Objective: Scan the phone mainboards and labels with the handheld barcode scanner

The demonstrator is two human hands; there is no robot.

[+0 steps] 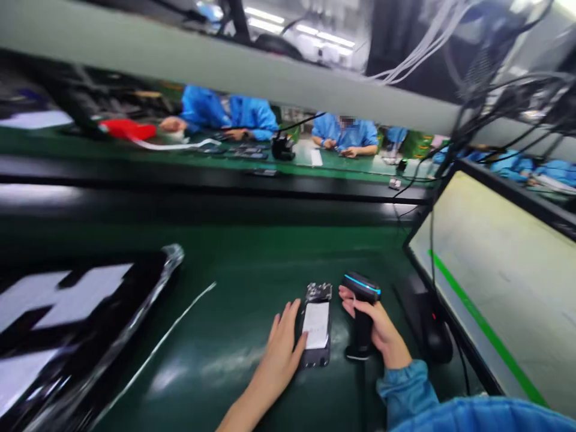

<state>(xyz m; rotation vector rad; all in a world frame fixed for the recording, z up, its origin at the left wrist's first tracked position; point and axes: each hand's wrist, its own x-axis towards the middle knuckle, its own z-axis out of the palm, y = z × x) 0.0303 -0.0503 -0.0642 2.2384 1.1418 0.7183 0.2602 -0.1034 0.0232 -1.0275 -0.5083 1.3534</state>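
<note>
On the green bench lies an opened phone body [315, 355], dark, with bare parts at its top end and a white paper label [317, 321] over its middle. My left hand [282, 345] rests at its left edge, fingers stretched out, the thumb reaching to the label. To the right of the phone, my right hand [382, 330] is closed around the handle of a black barcode scanner [361, 324], which has a lit blue strip on its head. The scanner's cable runs down toward the front edge.
A black tray [148, 288] wrapped in clear film, with white pieces in it, fills the left side. A thin white strip [166, 337] lies beside it. At the right stand a tilted monitor [499, 288] and a black mouse [436, 336]. Beyond a shelf bar, people in blue [346, 135] work.
</note>
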